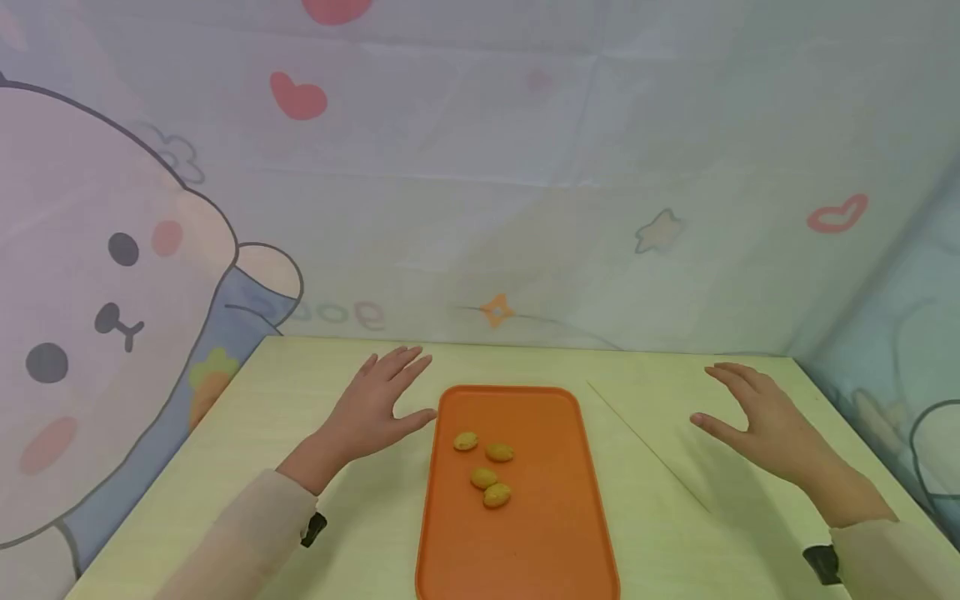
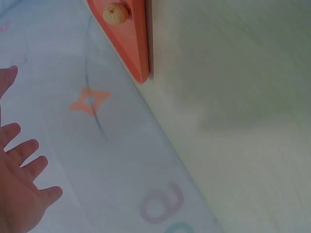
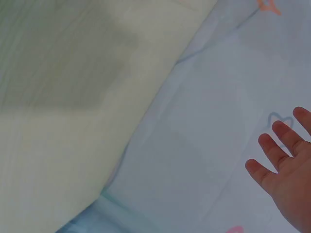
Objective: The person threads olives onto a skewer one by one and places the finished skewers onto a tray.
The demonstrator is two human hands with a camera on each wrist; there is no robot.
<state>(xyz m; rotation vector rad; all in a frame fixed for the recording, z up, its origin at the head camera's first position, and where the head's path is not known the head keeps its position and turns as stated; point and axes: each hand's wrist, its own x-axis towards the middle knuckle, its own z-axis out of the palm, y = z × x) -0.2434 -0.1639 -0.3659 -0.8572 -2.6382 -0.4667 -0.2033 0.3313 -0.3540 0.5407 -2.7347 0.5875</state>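
An orange tray [image 1: 543, 517] lies on the table, its long side running away from me. Several oval, yellow-brown pieces like nuts [image 1: 497, 496] lie in its left half; one piece [image 2: 115, 13] shows a wrinkled surface in the left wrist view. My left hand [image 1: 367, 412] hovers left of the tray, fingers spread, with the thumb tip near the far left rim. Well to the right of the tray, my right hand [image 1: 772, 425] is held above the table with fingers extended and thumb apart. Both hands hold nothing.
A thin straight strip or line [image 1: 648, 446] runs diagonally across the pale yellow table [image 1: 360, 517] between the tray and my right hand. Behind the table hangs a printed cloth [image 1: 480, 167] with a cartoon bear. Dark bands sit at both sleeve cuffs.
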